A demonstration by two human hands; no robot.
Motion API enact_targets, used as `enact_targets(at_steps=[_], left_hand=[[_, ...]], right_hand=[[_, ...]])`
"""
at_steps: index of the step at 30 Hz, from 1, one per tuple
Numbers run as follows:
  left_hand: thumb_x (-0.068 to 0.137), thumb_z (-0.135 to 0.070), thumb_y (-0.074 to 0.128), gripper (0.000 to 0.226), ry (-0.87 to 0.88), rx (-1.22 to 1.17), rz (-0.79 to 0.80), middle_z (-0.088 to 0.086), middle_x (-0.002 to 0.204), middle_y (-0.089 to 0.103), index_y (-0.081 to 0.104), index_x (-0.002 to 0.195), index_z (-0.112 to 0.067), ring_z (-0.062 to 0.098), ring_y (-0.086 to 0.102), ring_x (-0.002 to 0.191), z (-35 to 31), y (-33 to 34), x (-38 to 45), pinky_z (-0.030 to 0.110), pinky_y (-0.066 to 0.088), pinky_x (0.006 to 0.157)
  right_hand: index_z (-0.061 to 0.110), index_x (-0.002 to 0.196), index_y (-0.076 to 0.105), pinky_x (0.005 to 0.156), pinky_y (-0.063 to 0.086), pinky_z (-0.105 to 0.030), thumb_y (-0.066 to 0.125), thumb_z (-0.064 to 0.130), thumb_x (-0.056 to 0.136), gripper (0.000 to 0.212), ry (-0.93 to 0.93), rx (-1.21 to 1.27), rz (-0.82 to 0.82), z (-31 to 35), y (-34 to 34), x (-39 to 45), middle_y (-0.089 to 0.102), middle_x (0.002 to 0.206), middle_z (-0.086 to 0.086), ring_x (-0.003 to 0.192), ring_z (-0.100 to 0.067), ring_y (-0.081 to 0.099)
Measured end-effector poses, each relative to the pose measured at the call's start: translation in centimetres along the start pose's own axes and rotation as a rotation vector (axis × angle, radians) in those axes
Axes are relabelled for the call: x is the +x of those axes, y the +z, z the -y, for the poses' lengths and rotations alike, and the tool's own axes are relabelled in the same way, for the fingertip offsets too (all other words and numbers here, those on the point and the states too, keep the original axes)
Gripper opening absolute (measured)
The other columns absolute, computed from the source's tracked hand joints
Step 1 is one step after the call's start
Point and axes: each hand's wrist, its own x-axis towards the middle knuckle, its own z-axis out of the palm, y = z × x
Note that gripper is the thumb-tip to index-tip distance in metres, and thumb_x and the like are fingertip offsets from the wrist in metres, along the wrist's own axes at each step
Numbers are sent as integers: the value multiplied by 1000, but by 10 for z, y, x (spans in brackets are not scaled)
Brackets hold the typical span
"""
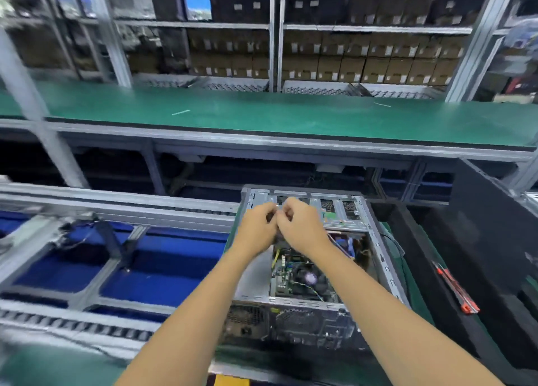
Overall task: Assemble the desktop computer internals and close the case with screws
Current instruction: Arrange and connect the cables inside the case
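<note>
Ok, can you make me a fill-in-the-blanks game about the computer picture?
1. Both hands, left hand and right hand, meet over the open computer ____.
2. The long bench behind has a ____ top.
3. The red tool lies to the ____ of the computer.
4. The round fan sits ____ the computer.

Missing words: case; green; right; inside

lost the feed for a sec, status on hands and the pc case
Left hand and right hand together over the far end of the open case, fingers curled, what they pinch unclear. Side panel off. Nothing blocking.
</note>
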Motion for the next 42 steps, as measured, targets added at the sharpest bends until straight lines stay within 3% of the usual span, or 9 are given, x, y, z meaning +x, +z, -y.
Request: enact_targets(at_steps=[4, 10, 18, 25, 29, 34, 37, 39, 42], left_hand=[[90, -13, 51, 17, -23, 66, -176, -8, 67, 58, 60, 77, -19, 7, 49, 62, -1, -60, -24, 17, 33, 51], [85, -7, 51, 23, -50, 132, -351, -6, 58, 55, 56, 68, -23, 7, 42, 52, 1, -149, -69, 24, 33, 51], [85, -11, 54, 30, -58, 262, -568, -9, 58, 55, 50, 64, -32, -1, 50, 59, 17, -263, -127, 15, 35, 50], [90, -24, 58, 22, -131, 417, -681, -7, 62, 59, 53, 69, -30, 9, 53, 59, 50, -373, -176, 26, 34, 49], [87, -21, 61, 9, -198, 483, -728, -2, 75, 66, 63, 80, -24, 21, 60, 72, 69, -425, -207, 36, 49, 64], [82, -16, 57, 6, -491, 791, -745, 11, 98, 62, 58, 88, -15, 31, 57, 92, 105, -475, -256, 36, 43, 71], [85, -39, 60, 42, -867, 1113, -524, 7, 128, 47, 47, 120, -18, 26, 43, 119, 134, -495, -292, 41, 37, 93], [81, -54, 62, 65, -1017, 1169, -418, 6, 139, 37, 38, 132, -21, 27, 36, 127, 151, -503, -311, 44, 34, 98], [77, -44, 69, 78, -1223, 1119, -321, 8, 145, 26, 29, 140, -24, 34, 28, 132, 166, -505, -326, 52, 34, 101]], right_hand=[[17, 79, 53, 62, 44, -38, 51, 24, 94, 17, -129, 37, 125, 59, 11, 0, 56, 71, 1, 67, -18, 52], [13, 87, 54, 61, 44, -37, 47, 17, 93, 10, -303, 109, 262, 146, 36, -21, 60, 79, -4, 68, -21, 51], [13, 86, 55, 67, 50, -42, 47, 16, 92, 11, -455, 147, 341, 265, 79, -51, 62, 82, -7, 70, -24, 53], [15, 89, 54, 70, 51, -39, 46, 21, 92, 11, -562, 155, 378, 361, 142, -82, 64, 89, -10, 79, -31, 59], [17, 88, 53, 72, 51, -38, 48, 22, 92, 8, -629, 126, 420, 402, 177, -103, 66, 95, -13, 85, -34, 59], [8, 93, 60, 75, 54, -45, 50, 16, 90, 13, -703, 81, 537, 429, 217, -136, 65, 93, -13, 85, -33, 59], [9, 96, 60, 77, 55, -45, 48, 15, 92, 14, -735, 48, 589, 432, 232, -148, 65, 98, -12, 87, -31, 60], [12, 96, 59, 79, 55, -45, 48, 15, 94, 12, -750, 35, 622, 432, 238, -152, 64, 102, -11, 89, -31, 60], [13, 97, 59, 77, 56, -46, 48, 15, 94, 12, -740, 32, 641, 431, 240, -152, 64, 101, -10, 87, -30, 60]])
